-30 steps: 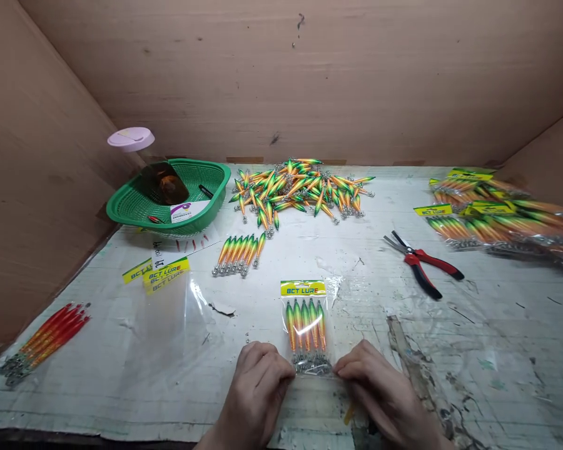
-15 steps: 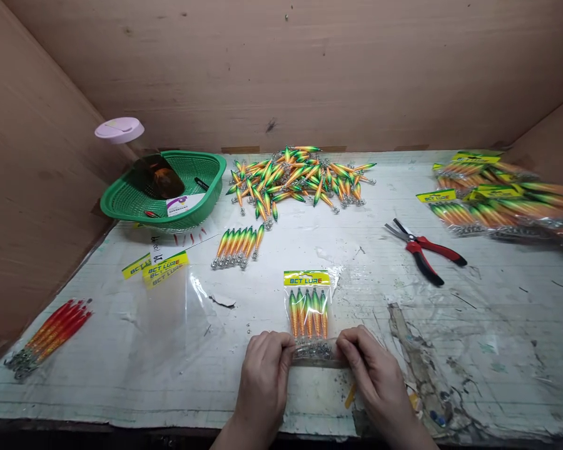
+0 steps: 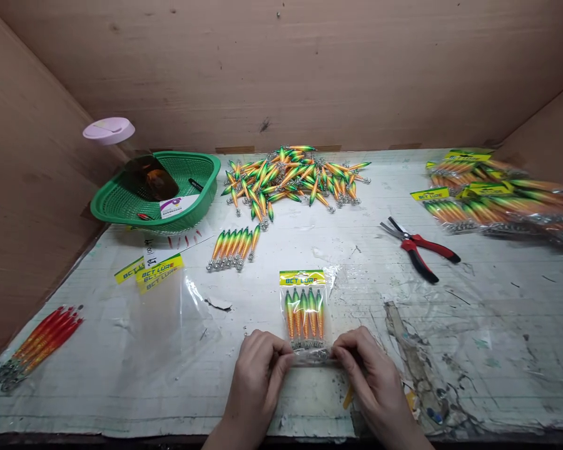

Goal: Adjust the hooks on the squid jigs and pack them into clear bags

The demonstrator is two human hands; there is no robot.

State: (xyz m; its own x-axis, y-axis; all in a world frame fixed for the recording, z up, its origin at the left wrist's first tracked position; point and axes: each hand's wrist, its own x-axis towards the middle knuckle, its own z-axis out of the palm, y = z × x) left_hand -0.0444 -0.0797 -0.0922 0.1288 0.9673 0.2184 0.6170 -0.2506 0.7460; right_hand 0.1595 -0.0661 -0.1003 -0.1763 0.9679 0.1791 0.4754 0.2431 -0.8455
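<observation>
A clear plastic bag of fishing lures [image 3: 304, 312] lies flat in front of me, with a yellow and green "BCT LURE" header at its far end. Several green and orange lures sit side by side inside, their hooks towards me. My left hand [image 3: 264, 369] pinches the near left corner of the bag. At the near right corner, my right hand [image 3: 363, 365] is closed on the same edge with thumb and fingers. Between both hands the bag's near edge is pulled straight, just below the hooks.
Beyond the bag lie a short row of lures [image 3: 232, 247] and a large lure pile [image 3: 293, 178]. Pliers [image 3: 420, 247] and filled bags [image 3: 492, 200] are at right. Leftward are a green basket [image 3: 201, 209] holding a drink cup [image 3: 152, 178], flat header bags [image 3: 162, 306] and red lures [image 3: 40, 347].
The view has shifted slightly, so most things sit a little further left. Both hands keep hold of the bag's near corners, and the hooks inside show a little more clearly.
</observation>
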